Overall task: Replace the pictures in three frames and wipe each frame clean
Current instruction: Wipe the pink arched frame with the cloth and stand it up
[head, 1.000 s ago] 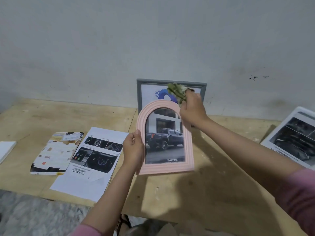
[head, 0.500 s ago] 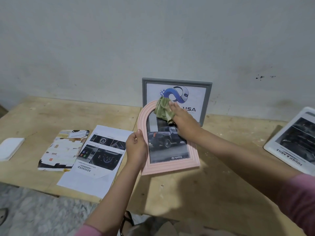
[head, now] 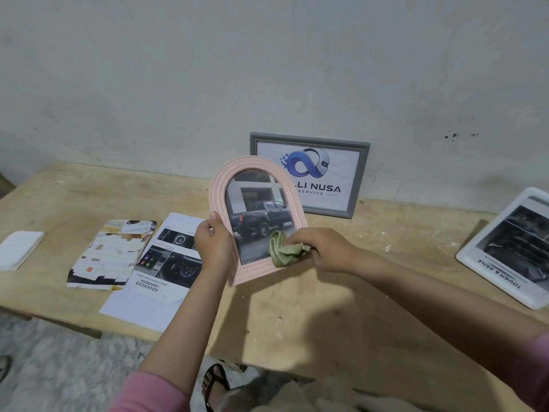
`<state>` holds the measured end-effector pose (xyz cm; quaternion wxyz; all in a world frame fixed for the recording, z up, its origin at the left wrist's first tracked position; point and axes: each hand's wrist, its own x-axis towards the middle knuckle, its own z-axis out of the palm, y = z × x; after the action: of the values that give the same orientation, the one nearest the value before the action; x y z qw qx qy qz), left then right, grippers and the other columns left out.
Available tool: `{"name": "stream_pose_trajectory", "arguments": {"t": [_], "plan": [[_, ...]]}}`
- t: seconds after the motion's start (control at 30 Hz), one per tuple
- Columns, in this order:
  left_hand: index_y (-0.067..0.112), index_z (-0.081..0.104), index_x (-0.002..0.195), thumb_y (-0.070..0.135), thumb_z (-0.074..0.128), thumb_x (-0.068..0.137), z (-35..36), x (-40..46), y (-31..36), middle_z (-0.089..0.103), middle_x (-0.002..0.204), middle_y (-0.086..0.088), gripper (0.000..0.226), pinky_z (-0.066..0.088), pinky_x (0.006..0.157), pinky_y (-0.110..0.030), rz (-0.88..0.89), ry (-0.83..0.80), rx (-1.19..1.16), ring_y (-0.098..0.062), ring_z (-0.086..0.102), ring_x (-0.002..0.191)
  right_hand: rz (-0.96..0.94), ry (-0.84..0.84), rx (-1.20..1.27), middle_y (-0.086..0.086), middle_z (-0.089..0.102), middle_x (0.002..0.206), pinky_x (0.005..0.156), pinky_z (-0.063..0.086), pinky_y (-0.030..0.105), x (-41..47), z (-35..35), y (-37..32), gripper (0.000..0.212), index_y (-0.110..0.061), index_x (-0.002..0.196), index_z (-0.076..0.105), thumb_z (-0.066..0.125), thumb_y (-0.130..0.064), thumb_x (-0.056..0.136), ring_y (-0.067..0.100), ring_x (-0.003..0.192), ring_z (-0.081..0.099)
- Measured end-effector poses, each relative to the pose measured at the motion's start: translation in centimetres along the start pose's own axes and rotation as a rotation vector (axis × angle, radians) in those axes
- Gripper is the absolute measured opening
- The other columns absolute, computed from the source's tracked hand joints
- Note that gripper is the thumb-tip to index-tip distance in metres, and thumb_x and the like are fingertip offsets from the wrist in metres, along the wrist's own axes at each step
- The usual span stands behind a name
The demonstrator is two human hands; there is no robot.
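A pink arched frame (head: 221,185) with a dark pickup-truck picture is held tilted above the wooden table (head: 326,316). My left hand (head: 212,243) grips its left edge. My right hand (head: 322,248) holds a crumpled green cloth (head: 282,251) against the lower right of the glass. Behind it, a grey frame (head: 361,173) with a blue logo picture leans on the wall. A white frame (head: 472,257) with a dark car picture lies at the right edge.
Loose printed pictures (head: 160,263) and a torn sheet (head: 104,257) lie on the table at the left, with a white pad (head: 17,248) further left. The table's front edge runs below my arms; feet in sandals (head: 215,382) show beneath.
My right hand has drawn the green cloth down the glass from the top of the arch to the lower right corner. The pink frame has tilted and shifted slightly.
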<state>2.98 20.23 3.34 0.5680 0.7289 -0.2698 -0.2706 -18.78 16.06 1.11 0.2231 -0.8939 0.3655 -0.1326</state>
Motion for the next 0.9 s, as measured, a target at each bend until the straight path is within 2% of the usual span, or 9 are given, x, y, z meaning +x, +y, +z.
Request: {"name": "stream_pose_trajectory", "arguments": {"t": [0.13, 0.27, 0.37, 0.43, 0.5, 0.6, 0.73, 0.8, 0.9], "plan": [[0.013, 0.033, 0.064, 0.033, 0.038, 0.101, -0.1, 0.2, 0.3, 0.030, 0.060, -0.001, 0.042, 0.026, 0.044, -0.020, 0.077, -0.023, 0.039, -0.015, 0.027, 0.054, 0.037, -0.089, 0.086, -0.001, 0.069, 0.104, 0.081, 0.049, 0.033, 0.0, -0.4, -0.7, 0.045, -0.017, 0.104, 0.070, 0.054, 0.006, 0.069, 0.021, 0.095, 0.063], [0.015, 0.032, 0.063, 0.033, 0.038, 0.101, -0.3, 0.2, 0.2, 0.032, 0.060, -0.002, 0.042, 0.028, 0.047, -0.019, 0.091, 0.025, 0.025, -0.017, 0.029, 0.055, 0.210, -0.241, 0.160, -0.005, 0.066, 0.082, 0.075, 0.049, 0.031, -0.3, -1.7, -0.4, 0.032, -0.023, 0.088, 0.070, 0.061, 0.000, 0.068, 0.018, 0.083, 0.061], [0.018, 0.034, 0.063, 0.037, 0.037, 0.100, -1.0, 1.1, 0.2, 0.035, 0.061, -0.001, 0.041, 0.031, 0.059, -0.031, 0.067, 0.078, 0.002, -0.017, 0.033, 0.057, 0.271, -0.329, 0.124, -0.012, 0.060, 0.068, 0.064, 0.044, 0.026, -1.4, -2.0, 0.5, 0.030, -0.033, 0.066, 0.061, 0.064, -0.004, 0.068, 0.012, 0.070, 0.056], [0.018, 0.037, 0.066, 0.038, 0.037, 0.100, -1.4, 1.3, 0.2, 0.035, 0.060, -0.001, 0.039, 0.030, 0.059, -0.032, 0.083, 0.062, -0.014, -0.017, 0.033, 0.056, 0.336, -0.198, 0.231, -0.005, 0.064, 0.069, 0.060, 0.044, 0.027, -1.6, -2.4, 0.9, 0.030, -0.027, 0.069, 0.065, 0.055, 0.001, 0.066, 0.013, 0.067, 0.057], [0.011, 0.046, 0.074, 0.036, 0.039, 0.100, -1.5, 1.0, 0.3, 0.037, 0.061, -0.001, 0.036, 0.031, 0.056, -0.029, 0.112, 0.020, -0.011, -0.015, 0.034, 0.055, 0.368, 0.048, 0.396, 0.002, 0.065, 0.067, 0.055, 0.045, 0.028, -0.9, -3.3, 0.4, 0.035, -0.018, 0.075, 0.067, 0.043, 0.004, 0.062, 0.015, 0.059, 0.058], [0.006, 0.051, 0.081, 0.033, 0.041, 0.100, -1.3, 0.0, 0.1, 0.040, 0.062, -0.003, 0.034, 0.031, 0.052, -0.024, 0.130, -0.065, 0.019, -0.013, 0.035, 0.055, 0.356, 0.417, 0.570, -0.010, 0.062, 0.060, 0.045, 0.040, 0.015, 0.8, -4.9, -1.5, 0.040, -0.011, 0.086, 0.066, 0.039, 0.011, 0.069, 0.002, 0.047, 0.054], [0.012, 0.046, 0.072, 0.034, 0.042, 0.100, -0.5, -2.0, -0.4, 0.039, 0.063, -0.003, 0.036, 0.032, 0.055, -0.024, 0.111, -0.199, 0.026, -0.013, 0.035, 0.057, 0.323, 0.676, 0.324, 0.000, 0.064, 0.108, 0.076, 0.040, 0.005, 3.5, -5.6, -3.0, 0.055, -0.010, 0.123, 0.058, 0.041, 0.012, 0.077, 0.015, 0.094, 0.058], [0.013, 0.042, 0.070, 0.034, 0.041, 0.100, 0.0, -3.2, -0.2, 0.037, 0.062, -0.002, 0.037, 0.030, 0.052, -0.022, 0.133, -0.269, 0.058, -0.013, 0.033, 0.056, 0.339, 0.657, 0.230, 0.009, 0.057, 0.128, 0.095, 0.037, 0.016, 4.6, -5.4, -3.3, 0.062, -0.010, 0.134, 0.050, 0.040, 0.012, 0.077, 0.023, 0.117, 0.051], [0.016, 0.036, 0.065, 0.033, 0.039, 0.101, 0.6, -4.2, -0.1, 0.032, 0.060, 0.000, 0.039, 0.029, 0.055, -0.028, 0.138, -0.302, 0.077, -0.014, 0.030, 0.056, 0.323, 0.477, 0.154, 0.012, 0.035, 0.149, 0.112, 0.029, 0.039, 5.6, -4.1, -3.5, 0.074, -0.012, 0.142, 0.039, 0.038, 0.018, 0.074, 0.031, 0.140, 0.026]]}}
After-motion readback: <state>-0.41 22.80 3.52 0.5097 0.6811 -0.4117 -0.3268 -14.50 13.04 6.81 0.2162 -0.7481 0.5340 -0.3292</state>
